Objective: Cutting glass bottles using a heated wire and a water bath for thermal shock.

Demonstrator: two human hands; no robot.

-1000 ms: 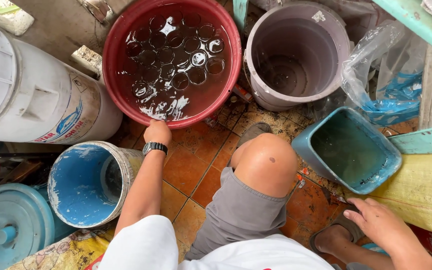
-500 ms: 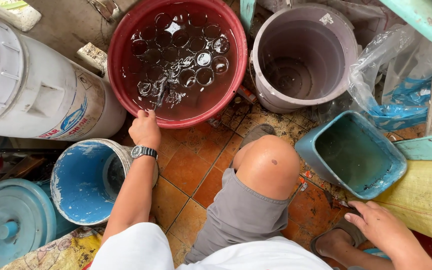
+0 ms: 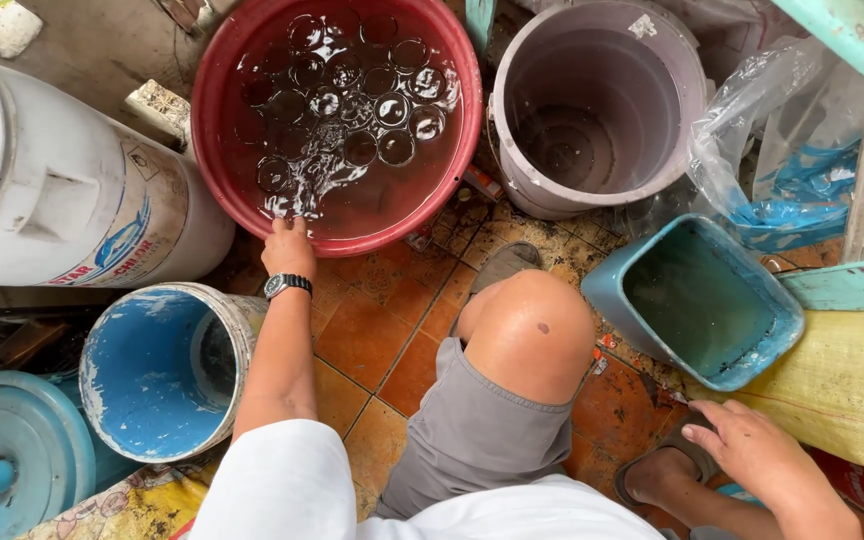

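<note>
A red round basin (image 3: 214, 150) full of water holds several clear glasses (image 3: 372, 100) under the surface. My left hand (image 3: 287, 248), with a dark wristwatch on the wrist, grips the basin's near rim, fingers over the edge. My right hand (image 3: 747, 450) rests low at the right near my sandalled foot, fingers spread and holding nothing. It lies just below a tilted teal square bin (image 3: 697, 300). My bent knee (image 3: 532, 330) is in the middle.
A grey plastic bucket (image 3: 592, 100) stands right of the basin. A white drum (image 3: 62, 200) lies at the left, a blue-lined paint bucket (image 3: 157, 370) and a blue lid (image 3: 7, 470) below it. A yellow sack (image 3: 852, 390) and clear plastic bags (image 3: 772, 150) crowd the right. Orange floor tiles lie between.
My left hand has stayed at the basin's near rim while the view shifted slightly. The water ripples. My right hand has moved little.
</note>
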